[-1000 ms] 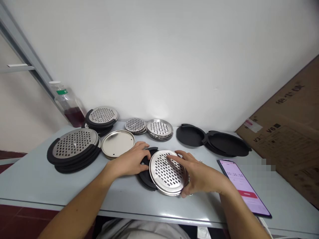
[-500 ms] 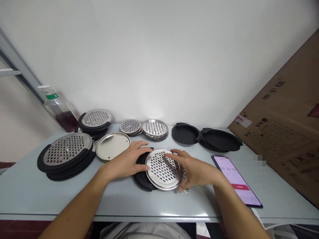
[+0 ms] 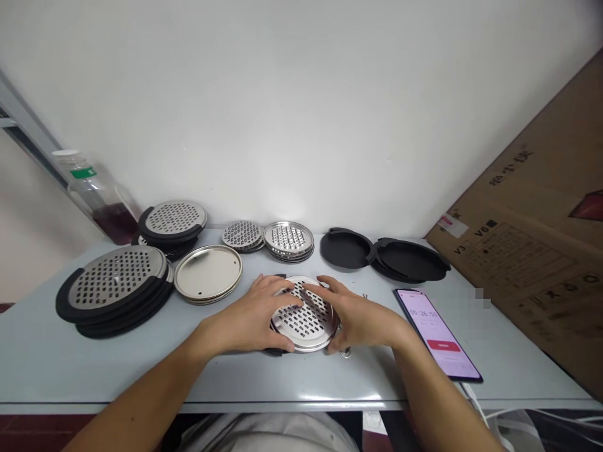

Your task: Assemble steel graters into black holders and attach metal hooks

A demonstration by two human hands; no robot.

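A perforated steel disc [image 3: 304, 320] lies on a black round base [image 3: 274, 349] near the table's front edge; only slivers of the base show beneath it. My left hand [image 3: 257, 317] curls round the disc's left rim, fingers over the top and thumb at the front. My right hand [image 3: 354, 320] grips the disc's right rim in the same way. Both hands press on the disc from either side.
On the grey table [image 3: 70, 364]: a stack of assembled discs in black bases [image 3: 113, 289], another stack [image 3: 172, 223], a plain steel lid [image 3: 207, 273], two piles of perforated discs [image 3: 288, 240], black bases [image 3: 405, 260], a phone [image 3: 436, 333], a bottle [image 3: 92, 194]. Cardboard box [image 3: 537, 263] at right.
The disc has slid left over the black base until it nearly covers it. My left hand moved from the base onto the disc's left rim; the right hand followed.
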